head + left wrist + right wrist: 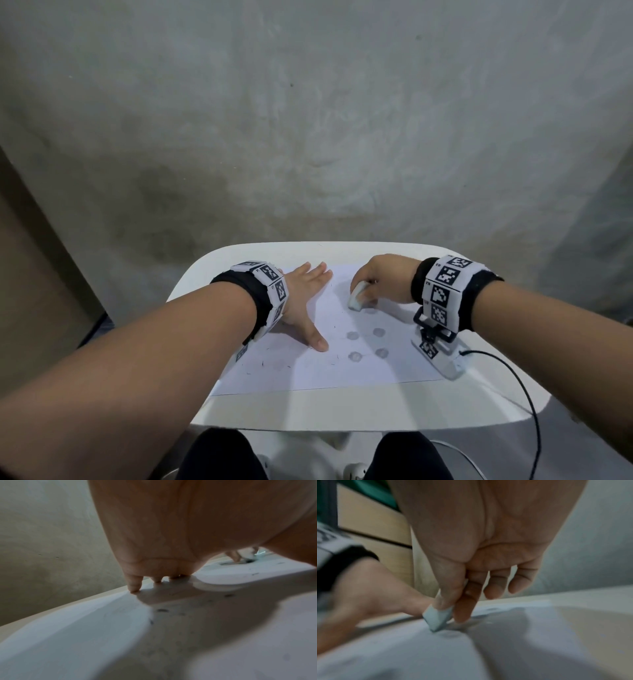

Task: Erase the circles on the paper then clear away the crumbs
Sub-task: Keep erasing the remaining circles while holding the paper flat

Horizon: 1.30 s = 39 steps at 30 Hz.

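White, smooth tabletop (308,411) nearest, rounded at the corners, bare along the near edge. Farther in, thin matte paper (376,370) lying flat on it, speckled with fine dark eraser crumbs (263,363), densest toward the near left. Four grey smudged circles (378,331) near the sheet's middle, in two rows of two, soft-edged and apparently not yet rubbed out; possibly another faint one under the far hand, too blurred to confirm.

Left of them, left hand (305,301) spread flat and wide, fingers straight, palm pressing the sheet down, thumb angled toward the near side. Right and farther, right hand (380,281) pinching a pale rectangular eraser (356,296) between thumb and forefinger, other fingers loosely curled; in the right wrist view, eraser (437,618) tipped onto one grey-soiled corner, touching the paper beside a smudge. Blocky, rubbery, edges blunted by wear.

Judged as mid-way through the erasing step, crumbs still to clear. Next move likely short firm strokes over each remaining circle, working toward the near rows, with steady downward pressure from the flat hand; thin paper prone to wrinkling or tearing if dragged.

Farthest, rough mottled grey wall (308,120).
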Each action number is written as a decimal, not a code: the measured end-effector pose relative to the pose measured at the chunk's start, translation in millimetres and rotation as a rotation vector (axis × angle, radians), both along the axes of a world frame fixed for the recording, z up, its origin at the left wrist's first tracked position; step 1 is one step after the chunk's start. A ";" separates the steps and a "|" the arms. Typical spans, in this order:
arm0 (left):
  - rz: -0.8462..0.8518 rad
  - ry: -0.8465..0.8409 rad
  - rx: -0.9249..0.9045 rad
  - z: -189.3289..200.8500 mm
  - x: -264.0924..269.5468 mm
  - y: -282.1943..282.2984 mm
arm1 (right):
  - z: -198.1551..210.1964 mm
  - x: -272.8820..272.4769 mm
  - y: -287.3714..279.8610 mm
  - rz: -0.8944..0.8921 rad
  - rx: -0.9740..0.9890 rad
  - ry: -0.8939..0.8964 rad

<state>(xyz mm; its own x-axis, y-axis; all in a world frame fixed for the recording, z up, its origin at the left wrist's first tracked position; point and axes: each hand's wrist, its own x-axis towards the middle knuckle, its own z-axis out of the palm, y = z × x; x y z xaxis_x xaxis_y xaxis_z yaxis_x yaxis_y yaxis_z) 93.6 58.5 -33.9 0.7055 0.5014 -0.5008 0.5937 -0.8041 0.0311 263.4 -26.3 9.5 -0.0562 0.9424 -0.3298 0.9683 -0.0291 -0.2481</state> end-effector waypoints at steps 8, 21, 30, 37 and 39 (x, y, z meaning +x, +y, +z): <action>0.001 -0.006 0.004 -1.3 -0.8 0.3 | 0.6 4.5 -0.2 0.007 -0.007 0.011; -0.006 -0.010 0.006 -4.0 0.2 1.9 | 2.3 -11.9 -7.6 0.101 -0.080 -0.034; -0.012 -0.008 0.004 -3.7 -0.6 1.8 | -5.8 -40.9 -12.3 0.139 0.023 -0.289; 0.017 -0.036 0.009 1.3 0.6 9.0 | 8.4 -17.7 -11.5 -0.117 0.147 0.058; 0.003 -0.063 0.018 2.0 2.1 11.8 | 8.5 -15.4 -10.3 -0.163 0.128 0.082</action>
